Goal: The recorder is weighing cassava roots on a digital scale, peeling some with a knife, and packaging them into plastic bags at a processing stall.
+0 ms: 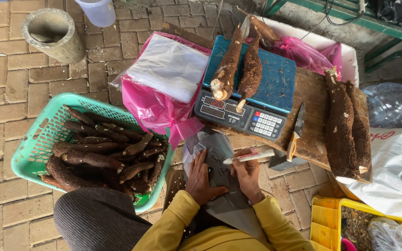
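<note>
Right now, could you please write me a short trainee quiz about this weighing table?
1. True or false: the left hand lies flat on the grey bag.
2. How many roots lie on the scale? A) one B) two C) four
3. Fill in: the right hand holds a white ____ over the bag.

Key:
1. True. The palm presses the bag down.
2. B. Two roots lie side by side on the blue pan; many more fill the green basket.
3. Marker. Its tip points left, over the bag; the knife lies untouched on the wooden table.
</note>
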